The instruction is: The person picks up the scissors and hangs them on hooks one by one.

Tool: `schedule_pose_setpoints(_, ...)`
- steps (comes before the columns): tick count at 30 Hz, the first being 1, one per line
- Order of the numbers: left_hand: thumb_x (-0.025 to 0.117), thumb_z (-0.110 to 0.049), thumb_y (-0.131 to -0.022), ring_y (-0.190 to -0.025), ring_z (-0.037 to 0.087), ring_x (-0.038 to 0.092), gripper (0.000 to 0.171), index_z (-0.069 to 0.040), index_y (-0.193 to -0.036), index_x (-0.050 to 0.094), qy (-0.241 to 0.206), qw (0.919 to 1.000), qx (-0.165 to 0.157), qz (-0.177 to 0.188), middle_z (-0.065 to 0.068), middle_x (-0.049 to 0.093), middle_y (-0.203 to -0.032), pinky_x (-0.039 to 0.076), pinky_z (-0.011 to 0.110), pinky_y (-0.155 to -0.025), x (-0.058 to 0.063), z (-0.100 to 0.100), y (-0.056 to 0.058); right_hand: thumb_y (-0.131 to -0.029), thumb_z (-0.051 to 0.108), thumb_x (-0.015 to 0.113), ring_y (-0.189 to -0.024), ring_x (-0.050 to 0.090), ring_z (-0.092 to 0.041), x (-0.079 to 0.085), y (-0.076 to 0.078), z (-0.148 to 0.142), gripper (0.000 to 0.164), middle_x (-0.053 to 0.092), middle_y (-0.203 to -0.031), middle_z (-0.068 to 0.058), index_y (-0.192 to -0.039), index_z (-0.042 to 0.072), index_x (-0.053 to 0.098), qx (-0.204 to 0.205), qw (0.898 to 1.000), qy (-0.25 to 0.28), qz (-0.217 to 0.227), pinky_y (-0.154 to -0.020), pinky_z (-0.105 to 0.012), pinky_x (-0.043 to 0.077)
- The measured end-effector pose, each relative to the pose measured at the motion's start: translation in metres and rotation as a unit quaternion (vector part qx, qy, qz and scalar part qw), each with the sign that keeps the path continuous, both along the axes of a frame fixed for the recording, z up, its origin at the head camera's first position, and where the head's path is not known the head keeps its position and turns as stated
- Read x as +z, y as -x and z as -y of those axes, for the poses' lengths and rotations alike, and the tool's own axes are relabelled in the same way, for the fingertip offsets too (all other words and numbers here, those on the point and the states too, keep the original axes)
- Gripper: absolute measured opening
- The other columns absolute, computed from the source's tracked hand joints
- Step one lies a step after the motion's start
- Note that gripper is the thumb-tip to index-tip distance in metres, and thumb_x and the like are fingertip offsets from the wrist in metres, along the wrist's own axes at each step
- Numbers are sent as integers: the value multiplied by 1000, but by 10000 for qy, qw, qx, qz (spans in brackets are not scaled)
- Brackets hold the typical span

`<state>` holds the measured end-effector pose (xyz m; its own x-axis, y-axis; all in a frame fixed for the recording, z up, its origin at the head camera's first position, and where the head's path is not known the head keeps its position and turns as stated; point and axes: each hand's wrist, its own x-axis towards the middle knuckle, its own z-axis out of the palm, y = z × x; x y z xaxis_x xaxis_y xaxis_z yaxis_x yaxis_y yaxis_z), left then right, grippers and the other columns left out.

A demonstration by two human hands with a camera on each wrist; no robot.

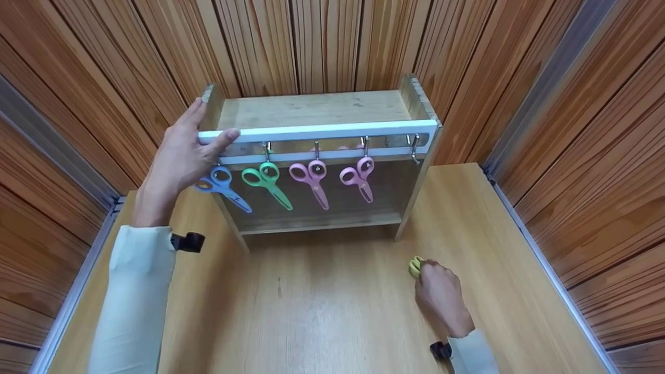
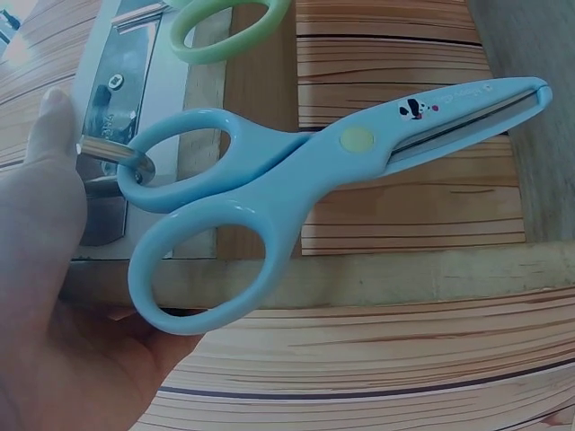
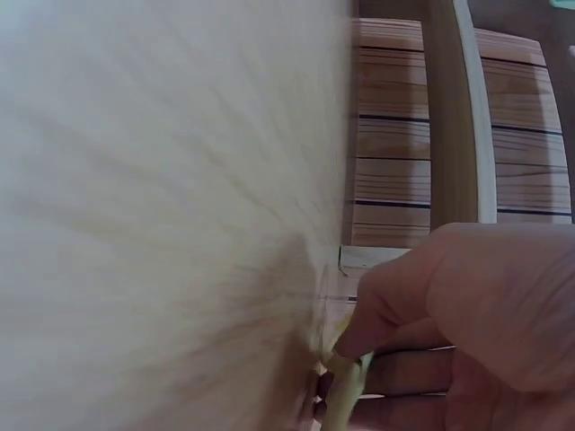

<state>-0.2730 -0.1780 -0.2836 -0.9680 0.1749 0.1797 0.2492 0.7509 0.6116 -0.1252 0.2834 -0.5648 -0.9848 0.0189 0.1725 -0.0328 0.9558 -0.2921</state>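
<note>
A wooden rack [image 1: 332, 226] stands upright with a white hook rail [image 1: 322, 131] across its upper front. My left hand [image 1: 184, 150] grips the rack's upper left corner, thumb over the rail's end. Hanging from the hooks are blue scissors [image 2: 359, 162], green scissors [image 1: 270, 183] and two pink scissors [image 1: 313, 183]. The blue pair hangs just below my left hand. Low at the right, near the tabletop, my right hand [image 1: 441, 291] pinches yellow scissors [image 1: 414, 266] by the handle part; the hand hides the rest of them. The rightmost hook [image 1: 415, 149] holds nothing.
The rack stands on a wooden tabletop [image 1: 311, 311], close to a wood-panelled back wall [image 1: 322, 47]. Similar panels rise at the left and right, with metal strips [image 1: 550, 275] along the table's sides.
</note>
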Motion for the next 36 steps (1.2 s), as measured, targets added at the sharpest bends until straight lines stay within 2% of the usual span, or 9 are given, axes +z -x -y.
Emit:
schedule_pose_setpoints(5,53,-76,-95,-165,42,11,103,-21,-170,9,-88,9999,37,41,2,0,-180,21,67,-129,-1,-2,1,-99,6,62,-58,51,-17,8,2,-4,14,69,-74,-10,-94,-3,73,-281,9976,503,381,-49,-32,43)
schedule_pose_setpoints(12,52,-76,-95,-165,42,11,103,-21,-170,8,-121,9999,35,79,2,0,-180,20,68,-130,-2,0,2,-98,-1,55,-66,59,-21,11,2,-5,22,75,-93,-21,-113,-7,70,-405,9951,815,397,-61,-42,57)
schedule_pose_setpoints(15,52,-77,-95,-165,42,11,103,-22,-170,9,-109,9999,60,74,2,0,-180,20,68,-129,-2,0,2,-98,-1,57,-70,60,-20,12,3,-4,25,75,-97,-19,-118,-8,70,-405,9925,1082,393,-67,-42,59)
schedule_pose_setpoints(17,52,-77,-95,-165,42,12,103,-22,-170,9,-112,9999,57,70,2,0,-180,21,68,-129,-2,0,2,-99,0,58,-70,59,-19,15,5,-4,26,73,-93,-15,-121,-7,70,-416,9891,1338,450,-67,-38,57)
schedule_pose_setpoints(22,52,-77,-95,-165,42,12,103,-23,-170,9,-128,9999,52,76,1,0,-180,21,68,-129,0,-1,1,-101,3,62,-64,53,-15,26,8,-2,25,61,-80,-7,-124,-4,71,-430,9787,1923,574,-55,-23,44)
schedule_pose_setpoints(24,52,-77,-95,-165,42,12,102,-22,-170,10,-144,9999,34,35,2,0,-180,20,67,-130,0,-2,0,-100,3,64,-62,52,-14,31,10,-2,23,63,-79,-7,-120,-4,72,-361,9773,2048,413,-52,-21,41)
schedule_pose_setpoints(30,53,-72,-98,-165,42,8,101,-16,-170,10,-122,9999,-14,-102,6,1,-180,15,66,-131,-1,1,-2,-97,0,67,-63,55,-15,44,14,0,16,70,-83,-11,-111,-4,75,-74,9742,2255,-7,-53,-20,44)
schedule_pose_setpoints(36,52,-77,-95,-165,42,8,103,-22,-170,8,-182,9998,41,68,1,-2,-180,18,68,-130,-2,-1,-1,-97,1,70,-71,59,-18,56,15,0,16,73,-91,-13,-112,-3,75,-60,9680,2506,-107,-58,-20,48)
